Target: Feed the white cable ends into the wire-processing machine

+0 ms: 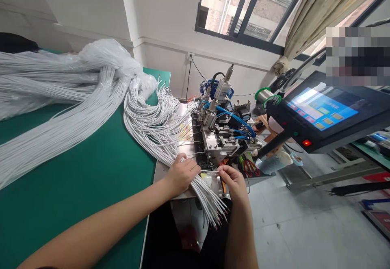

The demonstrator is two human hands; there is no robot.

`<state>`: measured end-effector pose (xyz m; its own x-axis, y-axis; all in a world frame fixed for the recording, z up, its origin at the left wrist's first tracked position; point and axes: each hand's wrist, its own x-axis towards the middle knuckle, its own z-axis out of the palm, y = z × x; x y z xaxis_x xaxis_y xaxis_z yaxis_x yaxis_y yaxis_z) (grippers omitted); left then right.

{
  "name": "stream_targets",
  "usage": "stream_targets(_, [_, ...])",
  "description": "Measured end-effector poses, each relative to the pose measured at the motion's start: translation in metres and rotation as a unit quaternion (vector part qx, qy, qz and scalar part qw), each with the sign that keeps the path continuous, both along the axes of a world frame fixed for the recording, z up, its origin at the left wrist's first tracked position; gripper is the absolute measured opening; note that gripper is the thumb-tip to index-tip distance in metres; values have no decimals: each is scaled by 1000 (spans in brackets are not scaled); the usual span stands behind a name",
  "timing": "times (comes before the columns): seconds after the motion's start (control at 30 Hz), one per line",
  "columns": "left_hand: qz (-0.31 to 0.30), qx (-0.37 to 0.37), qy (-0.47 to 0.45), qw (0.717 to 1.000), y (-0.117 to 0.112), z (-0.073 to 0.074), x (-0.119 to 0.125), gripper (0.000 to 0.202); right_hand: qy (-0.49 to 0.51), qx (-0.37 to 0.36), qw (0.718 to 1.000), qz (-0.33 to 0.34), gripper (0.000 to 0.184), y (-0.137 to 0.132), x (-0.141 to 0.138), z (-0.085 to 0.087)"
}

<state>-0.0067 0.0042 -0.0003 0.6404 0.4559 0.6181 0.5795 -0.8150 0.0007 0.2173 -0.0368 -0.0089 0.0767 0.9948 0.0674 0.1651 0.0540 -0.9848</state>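
Note:
My left hand (pixel 182 174) is closed around a bundle of thin white wires (pixel 152 133) at the edge of the green table, beside a small metal machine (pixel 219 135). The bundle's stripped ends (pixel 217 212) hang down past the table edge toward my lap. My right hand (pixel 231 178) pinches one single white wire (pixel 210 171) that stretches between my two hands, just in front of the machine's metal base plate.
Huge sheaves of white wire (pixel 55 98) and a plastic bag lie across the green table (pixel 91 179). A touchscreen control panel (pixel 323 112) on an arm stands right. A solder spool (pixel 264 95), red-handled scissors (pixel 250 167), blue hoses and a window lie beyond.

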Motion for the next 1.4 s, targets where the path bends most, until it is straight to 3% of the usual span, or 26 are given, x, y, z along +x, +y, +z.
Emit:
stream_targets(0.2, [4,20,-1,1000,0,-3,0,33,-167,30,985,-20,28,6,5,11])
stream_targets(0.33, [24,13,-6,1000,0,-4,1,33,-205,45,977,-20,28,14,5,7])
stream_targets(0.63, [38,-32,12,999,0,-5,-1,40,-106,48,993,30,29,37,1,-17])
stream_targets(0.9, [35,-33,21,999,1,-4,-1,36,73,-67,995,4,31,40,-9,-30])
stream_targets(1.13, [36,-35,-9,999,1,-5,-2,37,59,-42,997,-29,38,30,-3,-37])
stream_targets(1.27, [67,-37,-22,997,1,-6,-3,32,11,-9,998,-64,38,20,4,-33])
stream_targets(1.4, [-1,11,-39,999,1,-4,-4,28,-26,21,996,-80,38,8,9,-19])
